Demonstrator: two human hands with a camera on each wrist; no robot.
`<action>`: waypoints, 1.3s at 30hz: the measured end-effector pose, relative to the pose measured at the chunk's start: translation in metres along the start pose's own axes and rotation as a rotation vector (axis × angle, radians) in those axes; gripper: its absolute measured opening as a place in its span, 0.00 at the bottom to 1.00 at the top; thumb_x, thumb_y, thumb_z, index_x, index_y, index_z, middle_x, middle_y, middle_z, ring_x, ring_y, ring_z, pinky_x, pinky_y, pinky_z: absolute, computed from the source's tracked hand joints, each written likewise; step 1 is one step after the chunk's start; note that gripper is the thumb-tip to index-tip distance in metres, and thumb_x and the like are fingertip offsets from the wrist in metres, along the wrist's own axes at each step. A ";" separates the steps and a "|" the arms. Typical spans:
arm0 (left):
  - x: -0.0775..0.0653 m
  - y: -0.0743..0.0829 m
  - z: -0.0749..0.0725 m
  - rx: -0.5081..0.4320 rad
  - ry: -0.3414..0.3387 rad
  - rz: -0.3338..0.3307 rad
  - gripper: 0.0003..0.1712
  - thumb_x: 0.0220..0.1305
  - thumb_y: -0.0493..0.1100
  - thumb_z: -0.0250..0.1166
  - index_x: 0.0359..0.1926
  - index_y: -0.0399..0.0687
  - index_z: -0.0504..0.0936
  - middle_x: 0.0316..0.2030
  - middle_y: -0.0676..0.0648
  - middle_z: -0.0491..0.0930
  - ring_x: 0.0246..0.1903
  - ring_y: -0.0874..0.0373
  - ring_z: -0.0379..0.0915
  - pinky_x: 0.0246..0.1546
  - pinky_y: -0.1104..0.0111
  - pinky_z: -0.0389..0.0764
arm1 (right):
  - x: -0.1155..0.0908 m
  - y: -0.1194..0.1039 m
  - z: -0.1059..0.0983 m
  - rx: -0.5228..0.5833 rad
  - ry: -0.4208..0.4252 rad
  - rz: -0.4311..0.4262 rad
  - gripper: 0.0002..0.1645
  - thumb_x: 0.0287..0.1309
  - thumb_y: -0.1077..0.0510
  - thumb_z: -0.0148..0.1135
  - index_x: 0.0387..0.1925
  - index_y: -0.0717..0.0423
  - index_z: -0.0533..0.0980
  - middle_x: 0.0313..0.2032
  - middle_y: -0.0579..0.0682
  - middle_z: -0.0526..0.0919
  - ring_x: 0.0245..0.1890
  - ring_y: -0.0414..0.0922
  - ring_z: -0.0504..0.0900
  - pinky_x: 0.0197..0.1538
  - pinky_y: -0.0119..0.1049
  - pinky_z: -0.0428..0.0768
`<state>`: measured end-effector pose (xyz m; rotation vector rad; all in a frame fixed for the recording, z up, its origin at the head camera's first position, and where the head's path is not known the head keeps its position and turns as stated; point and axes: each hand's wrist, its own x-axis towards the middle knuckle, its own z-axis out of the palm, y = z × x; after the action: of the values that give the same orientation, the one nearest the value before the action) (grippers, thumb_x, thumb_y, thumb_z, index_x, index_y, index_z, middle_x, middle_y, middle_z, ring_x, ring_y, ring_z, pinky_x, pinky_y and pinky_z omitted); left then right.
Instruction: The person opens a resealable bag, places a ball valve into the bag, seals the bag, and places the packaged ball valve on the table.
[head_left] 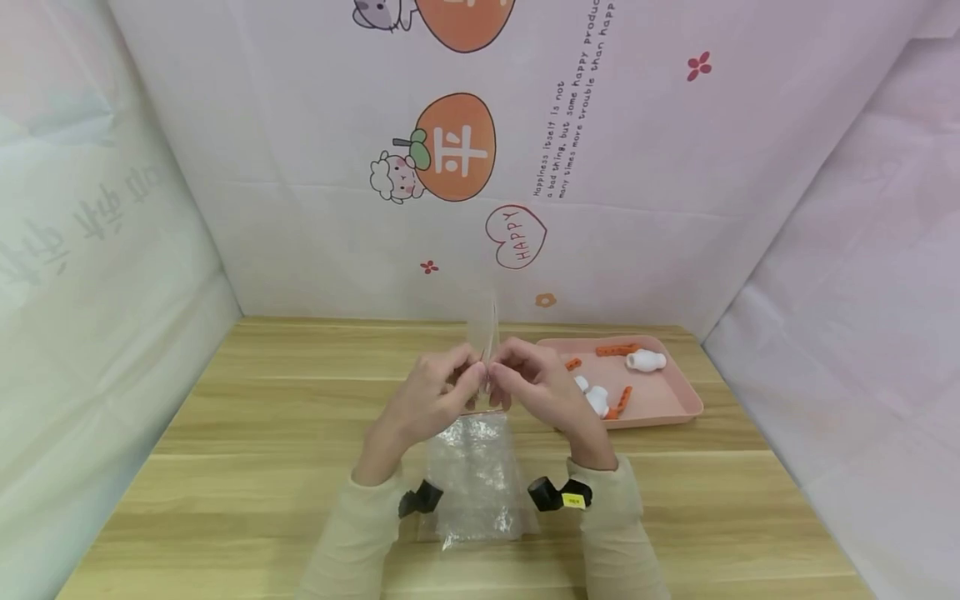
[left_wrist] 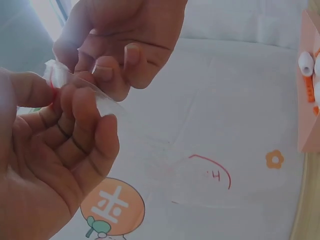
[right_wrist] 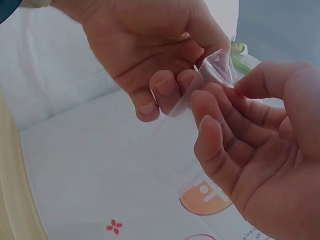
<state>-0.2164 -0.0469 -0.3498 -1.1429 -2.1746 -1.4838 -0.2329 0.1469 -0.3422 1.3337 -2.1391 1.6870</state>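
Observation:
A clear plastic zip bag (head_left: 482, 327) with a red line at its mouth stands up between the two hands, above the middle of the table. My left hand (head_left: 429, 398) pinches one side of the mouth between thumb and fingers. Opposite it, my right hand (head_left: 546, 392) pinches the other side, the fingertips of both nearly meeting. Seen from the left wrist, the thin bag (left_wrist: 112, 104) stretches away past the fingers, and I make out nothing inside it. More clear bags (head_left: 478, 479) lie flat on the table below the hands.
To the right, a pink tray (head_left: 660, 410) holds several white rounded pieces (head_left: 647, 361) and orange strips with holes (head_left: 617, 350). The wooden table (head_left: 247, 467) is bounded by white printed cloth (head_left: 315, 233) at the back and sides.

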 end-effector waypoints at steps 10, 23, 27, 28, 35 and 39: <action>0.000 0.017 0.006 -0.107 -0.003 0.103 0.10 0.70 0.29 0.50 0.31 0.42 0.72 0.20 0.47 0.75 0.20 0.66 0.71 0.19 0.73 0.77 | -0.004 -0.015 -0.002 0.191 -0.021 -0.070 0.10 0.70 0.62 0.53 0.33 0.66 0.73 0.22 0.60 0.78 0.18 0.45 0.78 0.20 0.36 0.79; 0.000 0.015 0.008 -0.180 -0.019 0.110 0.10 0.71 0.28 0.48 0.31 0.38 0.72 0.21 0.43 0.76 0.21 0.62 0.75 0.22 0.69 0.80 | -0.005 -0.015 -0.002 0.232 -0.019 -0.069 0.12 0.70 0.61 0.53 0.32 0.67 0.72 0.23 0.60 0.78 0.19 0.45 0.79 0.21 0.36 0.80; 0.000 0.018 0.009 -0.221 -0.023 0.096 0.10 0.71 0.28 0.48 0.31 0.38 0.71 0.21 0.42 0.76 0.22 0.61 0.76 0.23 0.67 0.83 | -0.005 -0.015 -0.002 0.245 -0.018 -0.070 0.12 0.70 0.61 0.53 0.32 0.67 0.72 0.22 0.60 0.77 0.19 0.45 0.79 0.22 0.36 0.80; 0.000 0.018 0.009 -0.228 -0.024 0.091 0.10 0.71 0.28 0.48 0.31 0.38 0.71 0.22 0.42 0.76 0.22 0.62 0.76 0.24 0.67 0.83 | -0.005 -0.015 -0.002 0.250 -0.017 -0.069 0.12 0.70 0.61 0.53 0.32 0.67 0.72 0.22 0.61 0.77 0.19 0.45 0.79 0.22 0.36 0.80; 0.000 0.018 0.010 -0.260 -0.032 0.101 0.10 0.71 0.28 0.47 0.31 0.36 0.71 0.21 0.41 0.76 0.21 0.59 0.76 0.24 0.67 0.83 | -0.004 -0.014 -0.001 0.283 -0.024 -0.080 0.13 0.70 0.61 0.52 0.32 0.68 0.71 0.22 0.61 0.77 0.19 0.44 0.79 0.21 0.36 0.79; 0.001 0.017 0.010 -0.281 -0.031 0.119 0.10 0.71 0.27 0.46 0.32 0.35 0.71 0.22 0.39 0.76 0.22 0.57 0.78 0.24 0.67 0.84 | -0.004 -0.013 -0.001 0.281 -0.024 -0.082 0.13 0.70 0.61 0.52 0.32 0.68 0.71 0.23 0.60 0.77 0.19 0.43 0.79 0.21 0.36 0.79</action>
<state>-0.2023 -0.0345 -0.3423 -1.3660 -1.9209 -1.7680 -0.2214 0.1503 -0.3345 1.4932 -1.8817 2.0039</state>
